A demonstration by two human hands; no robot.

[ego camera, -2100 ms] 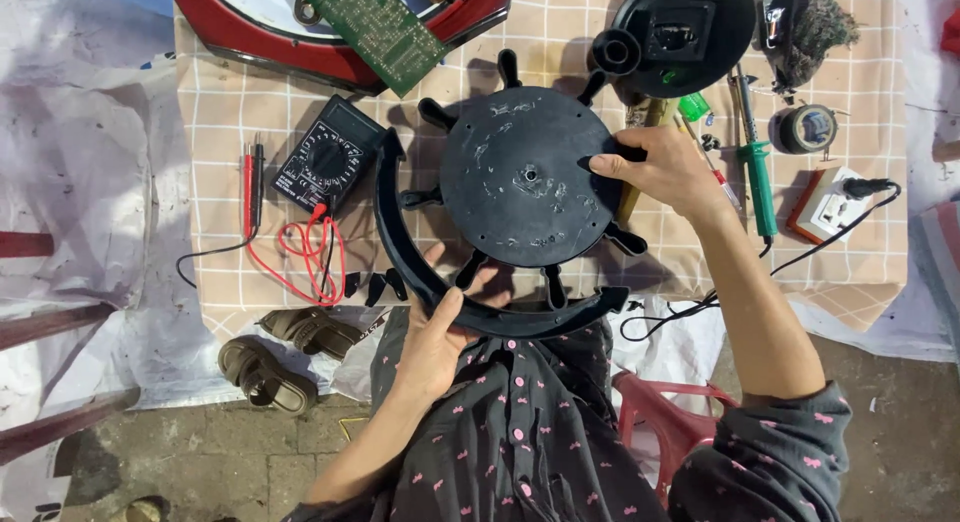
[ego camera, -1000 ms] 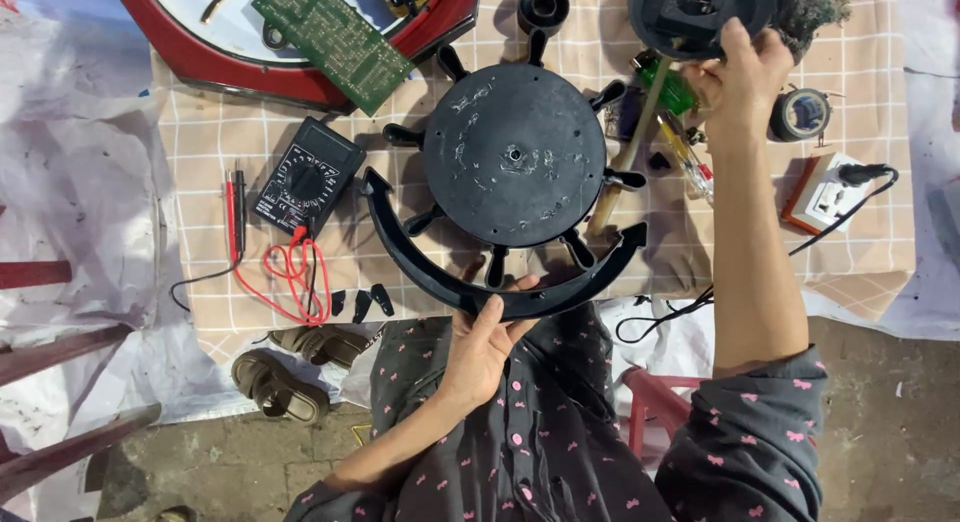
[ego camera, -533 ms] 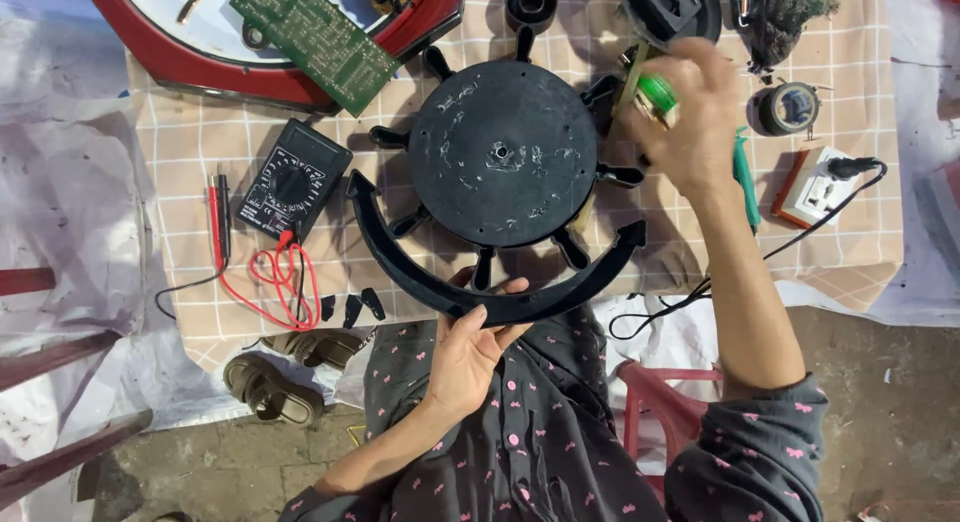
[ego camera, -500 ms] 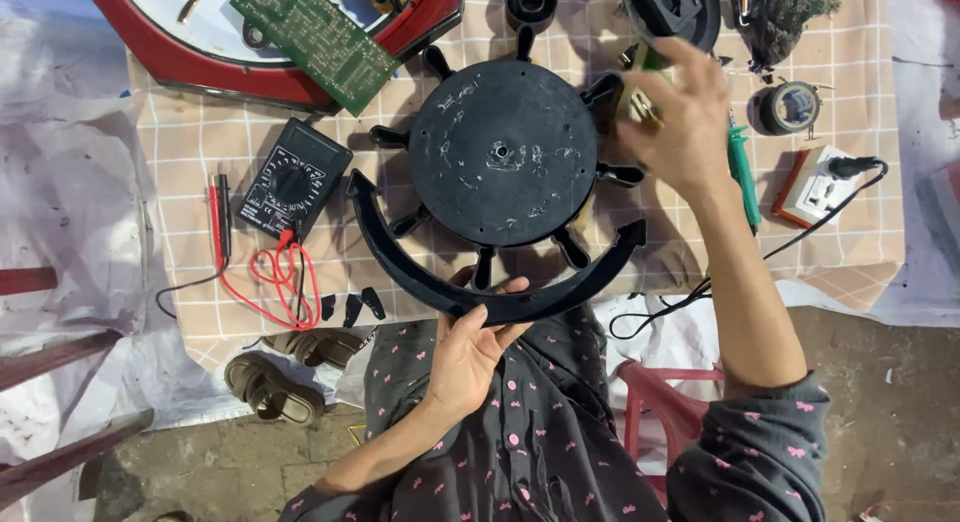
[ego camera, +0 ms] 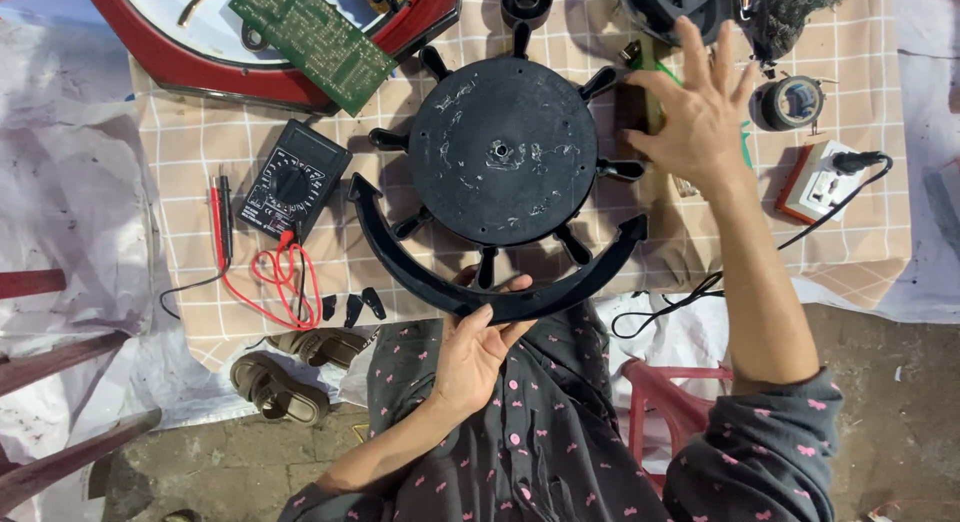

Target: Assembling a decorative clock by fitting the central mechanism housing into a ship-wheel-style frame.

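Note:
A black round disc (ego camera: 500, 147) with short spokes lies on the checked cloth (ego camera: 200, 312), and a black anchor-like curved arc (ego camera: 400, 272) wraps its near side. My left hand (ego camera: 478, 347) grips the arc's lower edge, thumb over the top. My right hand (ego camera: 700, 112) hovers just right of the disc with its fingers spread and nothing in it. Beneath it lie a green-handled tool (ego camera: 745, 142) and a dark stick-like tool (ego camera: 632, 107), mostly hidden.
A multimeter (ego camera: 295, 182) with red and black probe leads (ego camera: 285, 277) lies to the left, beside small black pieces (ego camera: 350, 304). A green circuit board (ego camera: 312, 37) rests on a red-framed clock (ego camera: 200, 67). On the right are a tape roll (ego camera: 795, 100) and a socket box (ego camera: 825, 177).
My right hand left the disc's right rim, reached to the far round part, took up a green-handled tool, and now spreads empty beside the disc. My left hand stays on the arc.

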